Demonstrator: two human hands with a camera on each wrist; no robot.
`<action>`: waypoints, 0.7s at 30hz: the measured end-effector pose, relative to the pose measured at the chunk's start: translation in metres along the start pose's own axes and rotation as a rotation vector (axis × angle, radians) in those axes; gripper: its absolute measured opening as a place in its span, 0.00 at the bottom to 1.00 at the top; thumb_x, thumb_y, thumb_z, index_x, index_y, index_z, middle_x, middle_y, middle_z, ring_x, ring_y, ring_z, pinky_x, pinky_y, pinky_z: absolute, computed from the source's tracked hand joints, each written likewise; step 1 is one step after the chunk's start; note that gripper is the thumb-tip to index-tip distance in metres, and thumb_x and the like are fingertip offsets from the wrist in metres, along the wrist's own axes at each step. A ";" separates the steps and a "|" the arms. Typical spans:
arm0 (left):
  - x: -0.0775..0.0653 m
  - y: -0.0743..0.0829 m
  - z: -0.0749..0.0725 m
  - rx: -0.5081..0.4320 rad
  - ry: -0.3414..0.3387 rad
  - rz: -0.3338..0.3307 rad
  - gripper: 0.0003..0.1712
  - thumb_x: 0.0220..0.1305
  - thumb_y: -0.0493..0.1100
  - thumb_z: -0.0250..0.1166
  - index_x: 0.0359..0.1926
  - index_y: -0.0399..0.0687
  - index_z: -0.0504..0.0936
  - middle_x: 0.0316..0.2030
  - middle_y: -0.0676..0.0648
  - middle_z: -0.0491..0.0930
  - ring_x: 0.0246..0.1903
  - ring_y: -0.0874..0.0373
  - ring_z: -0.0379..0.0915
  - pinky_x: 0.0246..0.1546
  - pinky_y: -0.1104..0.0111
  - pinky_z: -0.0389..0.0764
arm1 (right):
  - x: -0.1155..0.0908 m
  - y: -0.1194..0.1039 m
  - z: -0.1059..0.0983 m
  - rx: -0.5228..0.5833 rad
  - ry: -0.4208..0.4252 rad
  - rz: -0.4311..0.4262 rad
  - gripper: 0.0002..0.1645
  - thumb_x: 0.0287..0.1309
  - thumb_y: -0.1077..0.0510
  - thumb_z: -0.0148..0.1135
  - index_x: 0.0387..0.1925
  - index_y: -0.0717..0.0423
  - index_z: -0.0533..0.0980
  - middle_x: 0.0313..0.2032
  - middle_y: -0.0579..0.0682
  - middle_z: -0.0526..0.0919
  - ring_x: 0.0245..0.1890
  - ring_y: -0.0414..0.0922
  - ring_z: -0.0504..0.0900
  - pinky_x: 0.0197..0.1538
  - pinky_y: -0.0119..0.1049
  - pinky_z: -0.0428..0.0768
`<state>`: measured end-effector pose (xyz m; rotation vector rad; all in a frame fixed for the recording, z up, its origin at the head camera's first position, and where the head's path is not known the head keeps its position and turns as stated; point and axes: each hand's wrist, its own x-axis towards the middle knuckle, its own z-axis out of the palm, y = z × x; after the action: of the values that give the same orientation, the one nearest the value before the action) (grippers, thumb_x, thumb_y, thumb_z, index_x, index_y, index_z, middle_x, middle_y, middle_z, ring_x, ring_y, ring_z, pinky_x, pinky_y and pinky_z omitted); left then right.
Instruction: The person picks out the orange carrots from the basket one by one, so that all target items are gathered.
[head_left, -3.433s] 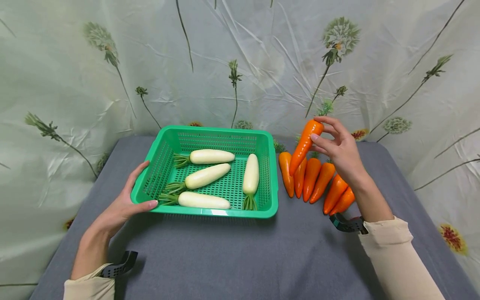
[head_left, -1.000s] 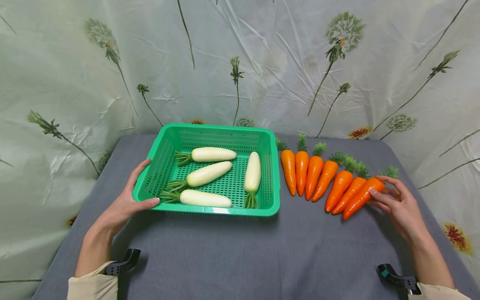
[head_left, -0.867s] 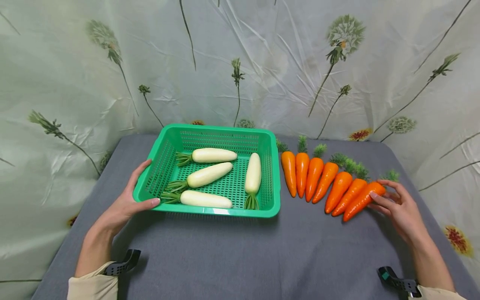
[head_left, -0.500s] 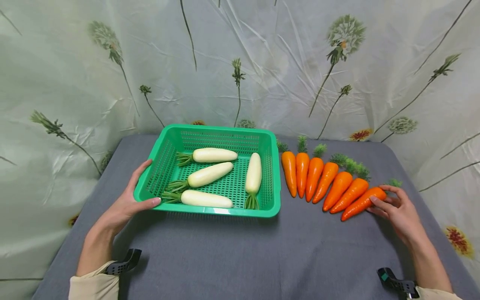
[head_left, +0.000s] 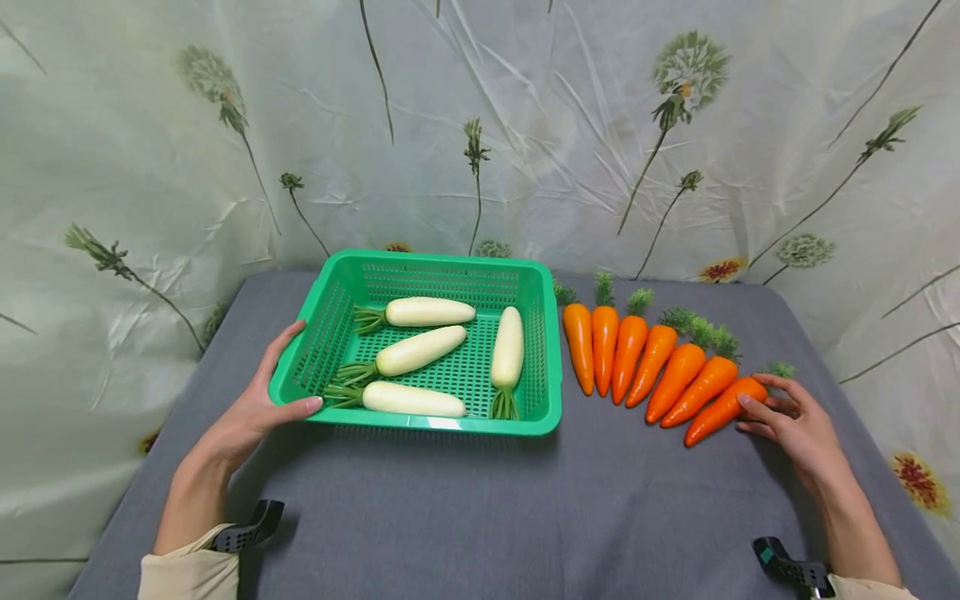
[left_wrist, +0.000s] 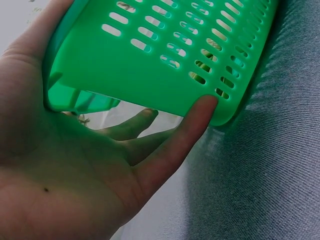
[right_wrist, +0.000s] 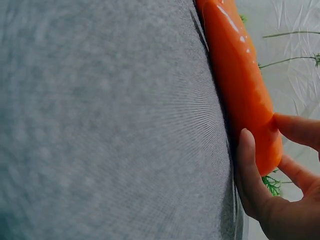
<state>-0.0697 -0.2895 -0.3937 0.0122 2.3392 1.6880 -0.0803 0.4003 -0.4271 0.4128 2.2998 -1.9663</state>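
My left hand grips the left end of a green plastic basket, its thumb over the front corner of the rim. In the left wrist view, a fingertip touches the slotted basket wall. Several white radishes with green stalks lie inside. On the right, my right hand pinches the thick top end of an orange carrot lying on the cloth. The right wrist view shows the thumb and fingers around that end of the carrot.
Several more carrots fan out side by side between the basket and the held one, green tops toward the back. Grey cloth covers the table. A flower-printed curtain hangs behind it.
The right hand has brought a carrot from above the others down to the row's right end, then shifted it slightly at the table. The left hand stays at the basket.
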 end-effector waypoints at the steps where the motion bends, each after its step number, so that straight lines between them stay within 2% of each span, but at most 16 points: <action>1: 0.000 0.000 0.000 -0.003 -0.002 -0.001 0.62 0.67 0.40 0.69 0.81 0.85 0.36 0.82 0.45 0.35 0.74 0.53 0.44 0.64 0.55 0.59 | -0.001 0.000 0.000 0.028 -0.005 0.007 0.21 0.68 0.63 0.66 0.56 0.40 0.72 0.42 0.46 0.70 0.29 0.38 0.88 0.36 0.32 0.87; 4: 0.000 0.000 0.000 -0.016 -0.006 -0.001 0.62 0.67 0.40 0.69 0.81 0.85 0.36 0.82 0.45 0.33 0.76 0.48 0.40 0.67 0.46 0.56 | -0.002 -0.001 0.002 0.035 -0.004 0.022 0.21 0.68 0.62 0.67 0.56 0.42 0.71 0.43 0.49 0.68 0.29 0.38 0.88 0.36 0.33 0.87; 6: 0.000 0.000 0.000 -0.019 -0.009 -0.001 0.62 0.67 0.40 0.69 0.81 0.85 0.36 0.83 0.46 0.32 0.77 0.47 0.38 0.67 0.43 0.55 | -0.002 -0.001 0.002 0.042 -0.001 0.027 0.21 0.68 0.62 0.67 0.56 0.43 0.71 0.42 0.49 0.70 0.29 0.39 0.89 0.36 0.34 0.87; 8: 0.001 0.000 -0.001 -0.016 -0.011 0.000 0.62 0.67 0.40 0.69 0.81 0.85 0.36 0.83 0.45 0.33 0.77 0.49 0.40 0.67 0.48 0.57 | -0.002 -0.001 0.002 0.055 -0.009 0.024 0.20 0.69 0.62 0.66 0.55 0.43 0.70 0.39 0.45 0.77 0.29 0.39 0.90 0.35 0.34 0.87; 9: 0.001 -0.001 -0.001 -0.012 -0.010 -0.001 0.62 0.67 0.40 0.69 0.81 0.85 0.36 0.82 0.45 0.34 0.76 0.52 0.43 0.66 0.54 0.59 | -0.002 -0.001 0.001 0.065 -0.015 0.020 0.19 0.70 0.62 0.65 0.55 0.43 0.69 0.37 0.42 0.80 0.29 0.39 0.90 0.34 0.34 0.87; 12: 0.001 -0.001 -0.001 -0.004 -0.008 0.000 0.61 0.67 0.41 0.69 0.81 0.85 0.36 0.82 0.45 0.36 0.73 0.58 0.47 0.61 0.64 0.61 | -0.001 -0.001 0.000 0.104 -0.027 0.001 0.17 0.71 0.62 0.63 0.54 0.44 0.69 0.32 0.39 0.86 0.28 0.40 0.91 0.33 0.35 0.87; 18: 0.001 0.000 -0.001 0.000 -0.009 -0.005 0.61 0.67 0.41 0.69 0.81 0.86 0.36 0.82 0.45 0.35 0.75 0.54 0.45 0.63 0.55 0.59 | -0.004 -0.001 -0.001 0.124 0.036 -0.028 0.17 0.68 0.64 0.66 0.52 0.44 0.73 0.33 0.39 0.81 0.27 0.40 0.90 0.31 0.34 0.87; 21: 0.001 0.001 -0.001 0.008 -0.012 -0.006 0.62 0.67 0.41 0.69 0.81 0.86 0.35 0.82 0.44 0.36 0.75 0.52 0.44 0.62 0.58 0.61 | -0.006 -0.002 -0.002 0.040 0.083 -0.057 0.17 0.68 0.63 0.66 0.51 0.40 0.76 0.33 0.37 0.79 0.26 0.37 0.88 0.30 0.31 0.86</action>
<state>-0.0709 -0.2905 -0.3927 0.0171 2.3351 1.6710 -0.0750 0.4012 -0.4236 0.4446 2.3503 -2.0627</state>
